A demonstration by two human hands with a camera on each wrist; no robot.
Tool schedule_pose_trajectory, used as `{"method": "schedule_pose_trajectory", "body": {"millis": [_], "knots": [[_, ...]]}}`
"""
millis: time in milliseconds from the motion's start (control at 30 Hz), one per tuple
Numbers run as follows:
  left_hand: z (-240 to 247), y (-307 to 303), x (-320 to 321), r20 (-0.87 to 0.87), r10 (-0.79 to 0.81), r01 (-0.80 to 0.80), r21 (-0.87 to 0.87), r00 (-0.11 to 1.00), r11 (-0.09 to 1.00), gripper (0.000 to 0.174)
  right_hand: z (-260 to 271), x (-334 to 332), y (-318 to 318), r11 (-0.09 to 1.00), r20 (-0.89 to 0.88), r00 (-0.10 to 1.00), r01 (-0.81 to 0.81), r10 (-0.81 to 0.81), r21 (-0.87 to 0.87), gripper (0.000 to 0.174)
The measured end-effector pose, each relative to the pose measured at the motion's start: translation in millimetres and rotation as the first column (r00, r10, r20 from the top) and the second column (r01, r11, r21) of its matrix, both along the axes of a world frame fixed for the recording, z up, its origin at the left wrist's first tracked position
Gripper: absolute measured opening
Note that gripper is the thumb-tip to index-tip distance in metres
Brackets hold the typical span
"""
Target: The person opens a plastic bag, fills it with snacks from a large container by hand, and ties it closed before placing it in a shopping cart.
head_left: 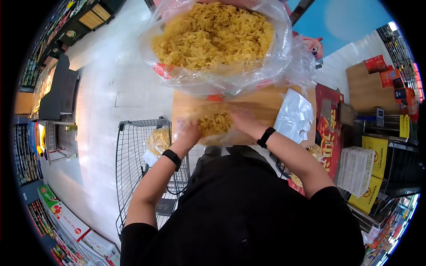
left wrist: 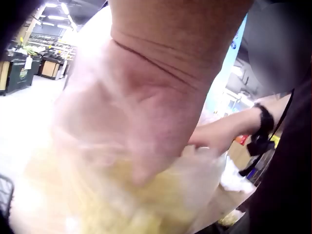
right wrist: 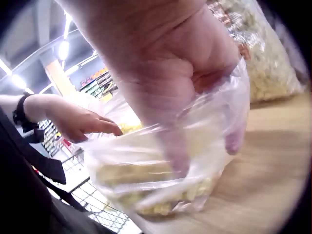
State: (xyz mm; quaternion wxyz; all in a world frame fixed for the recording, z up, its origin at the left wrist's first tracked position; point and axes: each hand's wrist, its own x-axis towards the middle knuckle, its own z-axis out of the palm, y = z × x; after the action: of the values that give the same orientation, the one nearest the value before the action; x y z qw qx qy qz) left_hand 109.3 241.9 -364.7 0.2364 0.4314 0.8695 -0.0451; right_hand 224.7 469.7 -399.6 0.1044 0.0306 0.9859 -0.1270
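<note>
A small clear plastic bag point(head_left: 215, 124) of yellow flakes stands on the wooden table point(head_left: 262, 106), close to the person's body. At its left side the left hand point(head_left: 190, 133) holds the rim; that hand point(left wrist: 151, 107) is blurred in the left wrist view. The right hand point(head_left: 244, 119) grips the opposite side. In the right wrist view, the right hand point(right wrist: 180, 83) has a digit seen through the film of the bag point(right wrist: 156, 180) and another at its outer side, while the left hand point(right wrist: 78, 119) has its fingers at the far rim. Its exact fingertip contact is unclear.
A large open bag of yellow flakes point(head_left: 217, 40) stands behind the small one. Silvery plastic packaging point(head_left: 293, 116) lies at the table's right. A wire shopping cart point(head_left: 128, 164) with a filled bag point(head_left: 159, 141) is at the left. A red printed panel point(head_left: 329, 133) stands at the right.
</note>
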Motion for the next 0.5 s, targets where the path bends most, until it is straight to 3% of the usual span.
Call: {"method": "schedule_pose_trajectory", "body": {"millis": [67,167,267,367,400,467,500], "knots": [[-8.6,-18.6,4.8,-0.296,-0.013,0.083,0.224,0.955,0.971,0.073,20.8,-5.6,2.7,0.987,0.141,0.989,0.011,-0.034,0.159,0.052],[27.9,3.8,-8.2,-0.161,-0.134,0.137,0.009,0.978,0.99,0.088,51.4,-19.5,2.6,0.944,0.31,0.923,0.13,-0.226,0.303,0.047],[28.1,24.8,-15.0,-0.078,-0.085,0.088,0.041,0.993,0.995,0.082,81.1,-27.3,17.6,0.915,0.377,0.87,0.177,-0.317,0.362,0.041],[3.6,41.1,-6.7,-0.085,-0.044,0.06,0.201,0.995,0.978,0.069,54.6,-0.2,26.7,0.764,0.134,0.991,-0.096,0.013,0.639,0.036],[-0.9,44.8,-5.1,-0.105,-0.029,0.057,0.269,0.994,0.961,0.064,64.6,8.0,22.0,0.824,0.071,0.993,-0.12,0.097,0.554,0.035],[38.4,53.7,-4.3,0.094,-0.101,0.069,0.299,0.99,0.952,0.055,114.8,20.3,9.9,0.904,-0.077,0.966,-0.203,0.249,0.375,0.036],[52.0,54.4,-2.5,0.198,-0.138,0.071,0.312,0.971,0.947,0.05,154.3,18.4,5.7,0.96,0.005,0.967,-0.252,0.253,0.118,0.037]]}}
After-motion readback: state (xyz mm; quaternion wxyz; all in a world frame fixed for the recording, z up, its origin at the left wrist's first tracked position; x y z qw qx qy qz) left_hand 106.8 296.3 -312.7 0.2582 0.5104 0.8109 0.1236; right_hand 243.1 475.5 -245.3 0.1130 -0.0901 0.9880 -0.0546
